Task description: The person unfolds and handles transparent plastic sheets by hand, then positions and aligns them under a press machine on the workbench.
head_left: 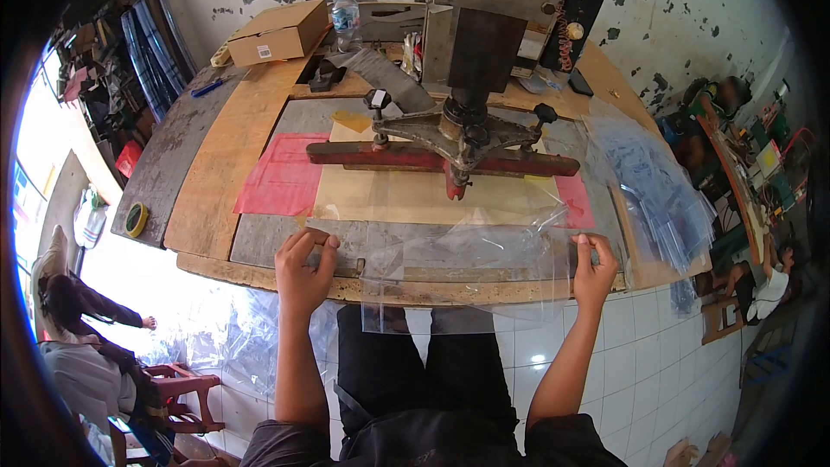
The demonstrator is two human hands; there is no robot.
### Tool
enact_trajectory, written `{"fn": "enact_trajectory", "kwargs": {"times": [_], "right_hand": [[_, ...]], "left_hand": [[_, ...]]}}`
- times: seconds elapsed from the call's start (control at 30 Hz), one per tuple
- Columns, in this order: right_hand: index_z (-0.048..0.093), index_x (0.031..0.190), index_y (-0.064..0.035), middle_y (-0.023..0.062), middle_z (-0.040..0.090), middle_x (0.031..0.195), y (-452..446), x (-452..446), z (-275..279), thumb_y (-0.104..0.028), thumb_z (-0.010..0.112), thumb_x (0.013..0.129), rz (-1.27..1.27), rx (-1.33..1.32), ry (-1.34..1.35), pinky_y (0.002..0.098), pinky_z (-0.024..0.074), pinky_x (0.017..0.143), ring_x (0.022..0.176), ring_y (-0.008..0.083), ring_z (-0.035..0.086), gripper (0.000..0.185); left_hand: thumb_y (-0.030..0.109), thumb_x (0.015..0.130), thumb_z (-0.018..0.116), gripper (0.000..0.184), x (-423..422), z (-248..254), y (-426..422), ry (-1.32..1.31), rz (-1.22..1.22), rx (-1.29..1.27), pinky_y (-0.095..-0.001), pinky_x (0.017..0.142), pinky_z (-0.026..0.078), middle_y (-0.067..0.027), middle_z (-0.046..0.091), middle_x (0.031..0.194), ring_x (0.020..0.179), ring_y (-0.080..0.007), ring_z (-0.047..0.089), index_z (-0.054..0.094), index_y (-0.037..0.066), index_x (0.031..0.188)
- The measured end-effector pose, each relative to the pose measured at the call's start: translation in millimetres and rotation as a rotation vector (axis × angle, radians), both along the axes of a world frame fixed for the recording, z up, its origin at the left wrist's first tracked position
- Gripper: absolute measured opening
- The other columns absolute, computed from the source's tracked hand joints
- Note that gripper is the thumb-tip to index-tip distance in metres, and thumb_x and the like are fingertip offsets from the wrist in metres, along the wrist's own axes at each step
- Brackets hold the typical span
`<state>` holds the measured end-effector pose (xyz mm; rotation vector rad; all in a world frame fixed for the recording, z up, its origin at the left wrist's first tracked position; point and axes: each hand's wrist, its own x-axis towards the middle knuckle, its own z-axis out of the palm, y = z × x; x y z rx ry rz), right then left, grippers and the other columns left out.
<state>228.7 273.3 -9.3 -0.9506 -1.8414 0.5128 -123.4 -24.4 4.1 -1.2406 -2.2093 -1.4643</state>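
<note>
A clear plastic sheet (471, 251) stretches between my hands over the table's front edge, its lower part hanging above my lap. My left hand (304, 266) pinches the sheet at its left side, fingers closed. At the right side, my right hand (594, 270) holds the other end between thumb and fingers. Just beyond the sheet, a press with a long red bar (519, 163) stands over a cream-coloured pad (398, 209). Pink sheeting (281, 175) shows at the pad's left and right ends.
A pile of clear plastic pieces (661, 195) lies on the table's right side. Farther back are a cardboard box (281, 32) and a water bottle (347, 22). A tape roll (136, 219) sits at the left. Other people are seated on both sides; plastic covers floor at left.
</note>
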Motion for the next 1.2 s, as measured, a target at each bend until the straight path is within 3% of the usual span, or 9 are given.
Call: {"fn": "enact_trajectory", "kwargs": {"times": [0.13,0.23,0.37,0.53,1.2], "right_hand": [[0.075,0.098,0.0024,0.0088,0.076,0.097,-0.3,0.0,-0.1,-0.020,0.069,0.107,-0.002,0.001,-0.003,0.0344,0.0534,0.087,0.092,0.0203,0.071,0.025],[0.075,0.098,0.0025,0.0089,0.076,0.096,-0.7,0.0,-0.2,-0.020,0.069,0.107,-0.004,-0.001,-0.005,0.0345,0.0534,0.087,0.092,0.0205,0.071,0.025],[0.075,0.098,0.0028,0.0094,0.076,0.096,-0.9,0.3,0.0,-0.020,0.069,0.107,-0.004,0.020,-0.018,0.0350,0.0536,0.086,0.091,0.0212,0.071,0.026],[0.074,0.098,0.0031,0.0097,0.076,0.096,-0.9,-0.3,0.7,-0.020,0.069,0.107,0.004,0.024,-0.016,0.0353,0.0538,0.085,0.090,0.0218,0.071,0.025],[0.073,0.094,0.0037,0.0101,0.075,0.094,-4.3,-2.6,1.9,-0.013,0.069,0.106,0.004,0.077,0.014,0.0345,0.0531,0.083,0.089,0.0215,0.070,0.021]], "left_hand": [[0.004,0.095,0.070,0.012,0.7,2.7,0.0,0.021,0.003,-0.012,-0.0380,0.076,0.055,-0.0142,0.074,0.084,0.079,-0.0282,0.074,0.070,-0.003,0.085],[0.005,0.092,0.073,0.008,0.6,0.7,0.0,-0.002,0.002,-0.006,-0.0402,0.075,0.053,-0.0111,0.074,0.086,0.081,-0.0313,0.071,0.070,0.001,0.086],[0.004,0.095,0.070,0.012,1.1,2.5,-0.1,0.017,0.002,-0.015,-0.0377,0.076,0.054,-0.0142,0.074,0.083,0.079,-0.0280,0.073,0.071,-0.003,0.086],[0.005,0.093,0.073,0.009,1.2,2.0,0.3,-0.011,-0.003,-0.002,-0.0405,0.075,0.053,-0.0113,0.073,0.085,0.080,-0.0314,0.070,0.070,0.001,0.086],[0.004,0.091,0.074,0.008,0.4,-0.4,0.9,0.021,0.007,-0.010,-0.0412,0.074,0.052,-0.0113,0.073,0.084,0.079,-0.0324,0.070,0.070,0.002,0.085]]}}
